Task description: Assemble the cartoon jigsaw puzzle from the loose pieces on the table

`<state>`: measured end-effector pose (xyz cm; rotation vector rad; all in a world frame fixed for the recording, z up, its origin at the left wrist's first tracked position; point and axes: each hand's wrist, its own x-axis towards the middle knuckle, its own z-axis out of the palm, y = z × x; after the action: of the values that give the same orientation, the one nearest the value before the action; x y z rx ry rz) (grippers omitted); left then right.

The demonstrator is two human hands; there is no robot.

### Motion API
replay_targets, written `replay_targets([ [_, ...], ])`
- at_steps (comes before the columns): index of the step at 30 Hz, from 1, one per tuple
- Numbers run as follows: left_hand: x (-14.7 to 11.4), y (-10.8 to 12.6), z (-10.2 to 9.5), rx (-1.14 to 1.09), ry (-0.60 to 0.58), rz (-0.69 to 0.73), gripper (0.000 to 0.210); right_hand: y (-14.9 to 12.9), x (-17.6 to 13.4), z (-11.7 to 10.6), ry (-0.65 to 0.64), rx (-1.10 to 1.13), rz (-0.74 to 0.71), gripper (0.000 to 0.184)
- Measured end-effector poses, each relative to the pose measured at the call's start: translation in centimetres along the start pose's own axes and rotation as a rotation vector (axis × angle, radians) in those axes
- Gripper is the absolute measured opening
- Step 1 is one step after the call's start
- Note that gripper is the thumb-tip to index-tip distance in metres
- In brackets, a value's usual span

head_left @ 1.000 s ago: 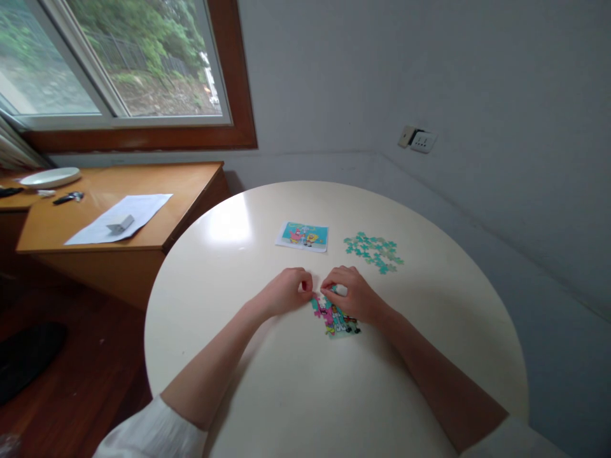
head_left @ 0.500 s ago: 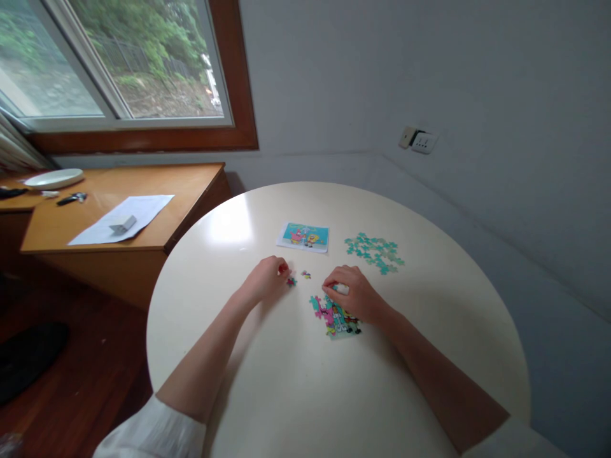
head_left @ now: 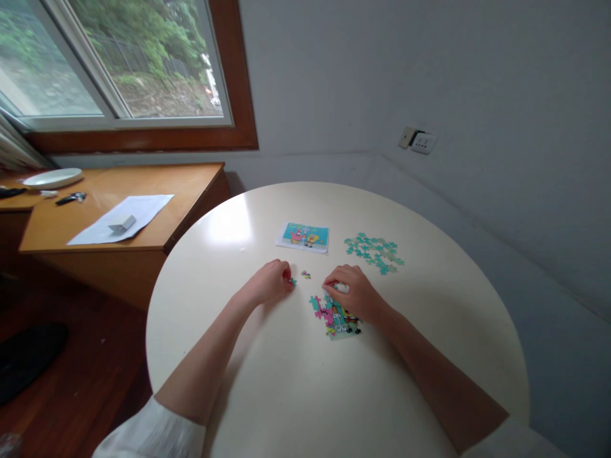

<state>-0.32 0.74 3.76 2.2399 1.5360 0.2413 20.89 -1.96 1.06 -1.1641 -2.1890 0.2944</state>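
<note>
My left hand (head_left: 273, 282) is closed, thumb and fingertips pinching a small puzzle piece (head_left: 293, 281) at the tabletop. Another loose, multicoloured jigsaw piece (head_left: 306, 275) lies just beyond it to the right. My right hand (head_left: 357, 294) hovers over or rests on the upper part of a partly joined jigsaw (head_left: 338, 321) with pink, yellow and teal cartoon figures. Its thumb and index finger are pressed together, and whatever is between them is too small to make out. That hand covers the jigsaw's upper right.
A cartoon picture card (head_left: 305, 237) lies beyond my hands on the round white table (head_left: 229, 254). Several teal and pale green puzzle pieces (head_left: 375, 251) are spread at the right. A wooden desk (head_left: 191, 191) with paper (head_left: 138, 213) stands at the left, and a wall (head_left: 329, 83) behind.
My left hand has lowered slightly and its fingers have closed on the small piece near the tabletop. My right hand is almost unmoved over the jigsaw.
</note>
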Motion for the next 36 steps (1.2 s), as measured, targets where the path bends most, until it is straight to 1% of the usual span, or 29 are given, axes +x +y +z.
replay_targets([
  [4,0.05,-0.07,0.01,-0.028,0.009,-0.003,0.012,0.05,0.00,0.01,0.005,-0.007,0.002,0.006],
  [9,0.17,-0.16,0.12,-0.067,0.054,0.023,0.008,0.10,0.00,0.03,0.004,0.001,0.007,0.006],
  [15,-0.04,0.37,-0.12,-0.181,0.094,0.026,0.019,0.23,-0.02,0.21,0.008,0.000,0.008,0.007],
  [19,-0.08,0.66,-0.23,-0.228,0.117,0.024,0.017,0.39,-0.06,0.30,0.008,-0.007,0.004,0.006],
  [24,0.17,0.43,0.25,-0.424,0.059,0.013,0.005,0.39,-0.05,0.25,0.000,-0.017,0.008,0.006],
  [30,0.36,0.19,0.66,-0.624,0.020,0.020,0.006,0.19,0.03,0.19,-0.004,-0.010,0.011,0.006],
  [33,0.30,0.30,0.55,-0.637,0.000,0.019,0.015,0.22,0.00,0.20,0.001,-0.009,0.009,0.006],
  [36,0.23,0.26,0.50,-0.576,-0.012,0.038,0.019,0.26,-0.02,0.19,0.005,-0.010,0.005,0.006],
])
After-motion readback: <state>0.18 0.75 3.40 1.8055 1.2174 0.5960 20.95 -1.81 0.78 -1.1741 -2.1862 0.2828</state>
